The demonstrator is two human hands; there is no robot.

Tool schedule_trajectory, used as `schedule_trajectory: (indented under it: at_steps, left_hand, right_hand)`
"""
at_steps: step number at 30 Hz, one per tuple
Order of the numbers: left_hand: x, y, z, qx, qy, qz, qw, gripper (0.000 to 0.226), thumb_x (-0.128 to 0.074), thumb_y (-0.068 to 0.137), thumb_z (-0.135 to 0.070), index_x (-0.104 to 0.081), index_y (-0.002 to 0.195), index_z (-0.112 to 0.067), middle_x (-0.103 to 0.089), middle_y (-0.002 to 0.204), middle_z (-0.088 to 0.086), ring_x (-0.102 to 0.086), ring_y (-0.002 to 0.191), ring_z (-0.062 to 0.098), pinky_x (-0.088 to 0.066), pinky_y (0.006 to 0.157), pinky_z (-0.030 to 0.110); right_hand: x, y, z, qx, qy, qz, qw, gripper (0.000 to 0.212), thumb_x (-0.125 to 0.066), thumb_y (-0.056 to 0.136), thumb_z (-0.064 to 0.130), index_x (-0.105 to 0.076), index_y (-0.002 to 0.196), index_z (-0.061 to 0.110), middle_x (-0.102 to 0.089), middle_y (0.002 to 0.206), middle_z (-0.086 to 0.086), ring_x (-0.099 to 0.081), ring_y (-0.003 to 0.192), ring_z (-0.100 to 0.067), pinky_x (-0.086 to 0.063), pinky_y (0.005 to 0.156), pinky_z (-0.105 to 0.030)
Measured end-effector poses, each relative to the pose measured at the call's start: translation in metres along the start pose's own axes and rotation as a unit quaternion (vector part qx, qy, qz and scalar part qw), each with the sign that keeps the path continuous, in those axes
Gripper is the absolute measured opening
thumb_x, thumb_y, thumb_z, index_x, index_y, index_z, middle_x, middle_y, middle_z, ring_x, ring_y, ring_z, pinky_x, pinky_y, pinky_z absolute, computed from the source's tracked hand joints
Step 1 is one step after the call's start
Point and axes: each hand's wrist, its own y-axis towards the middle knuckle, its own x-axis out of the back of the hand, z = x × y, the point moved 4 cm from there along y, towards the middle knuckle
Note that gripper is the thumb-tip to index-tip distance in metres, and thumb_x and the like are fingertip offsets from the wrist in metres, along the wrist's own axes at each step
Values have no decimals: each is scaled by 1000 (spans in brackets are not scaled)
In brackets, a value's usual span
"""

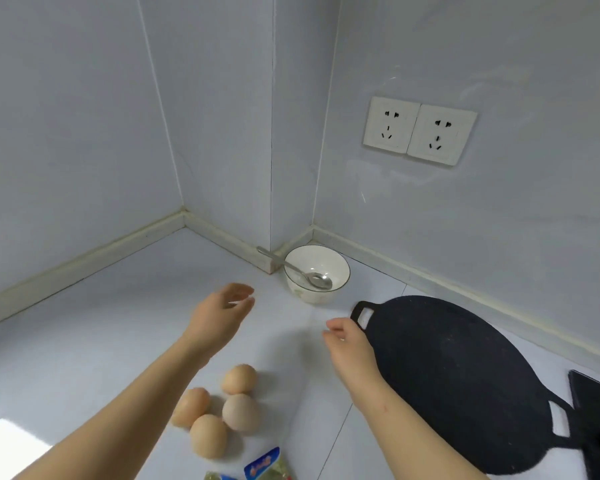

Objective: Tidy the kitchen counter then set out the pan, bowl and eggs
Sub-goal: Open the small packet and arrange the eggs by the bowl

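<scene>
1. Both hands are empty and hover over the counter point(84, 327): the left hand point(219, 315) is spread loose, and the right hand point(349, 341) is half curled beside the pan point(465, 382).
2. The four eggs point(219, 407) sit loose under the left forearm, so a careless elbow could probably roll one away.
3. The bowl point(317, 273) sits back in the corner with a spoon point(298, 270) leaning out. Grab it clumsily and the spoon could tip out.
4. The pan's handle lies just beside the right wrist, so a quick pull back might bump it.
5. The packet point(264, 465) near the eggs still looks untidied.
</scene>
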Motion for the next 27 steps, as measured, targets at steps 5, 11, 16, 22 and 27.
schedule_trajectory:
  at_steps: [5, 11, 16, 22, 27]
  left_hand:
    - [21, -55, 34, -4, 97, -7, 995, 27, -50, 94, -20, -58, 119, -18, -61, 122, -1, -55, 110, 15, -40, 88, 23]
    - [20, -108, 78, -38, 124, 16, 991, 47, -57, 86, -35, -49, 130, -21, -41, 141, -1, -37, 130, 16, -28, 100, 20]
    - [11, -132, 93, 22, 133, 50, 990, 86, -41, 57, -67, -41, 134, -29, -29, 146, -5, -27, 134, 20, -27, 104, 27]
    - [6, -127, 86, 28, 185, 48, 981, 61, -64, 82, -33, -35, 136, -28, -17, 152, -2, -20, 137, 25, -29, 105, 33]
    - [3, -122, 86, 32, 234, 68, 969, 65, -65, 79, -42, -34, 135, -29, -11, 154, -1, -19, 138, 27, -30, 108, 36]
  right_hand:
    - [-46, -44, -17, 6, -73, 75, 994, 30, -46, 94, 17, -51, 124, 17, -53, 119, 1, -48, 95, -11, -39, 68, -18]
    - [-77, -82, -37, 42, -137, 100, 985, 35, -49, 93, 22, -48, 128, 21, -51, 129, 2, -50, 111, -13, -36, 85, -20]
    - [-89, -107, -48, 137, -304, 76, 940, 48, -46, 94, 31, -33, 140, 26, -43, 139, 7, -44, 120, -15, -36, 97, -25]
    - [-101, -97, -27, 170, -307, 68, 934, 57, -52, 89, 32, -29, 140, 26, -32, 142, 3, -45, 122, -22, -45, 93, -32]
    - [-102, -88, -19, 173, -326, 93, 925, 55, -52, 86, 30, -31, 137, 28, -31, 141, 4, -45, 119, -22, -45, 92, -32]
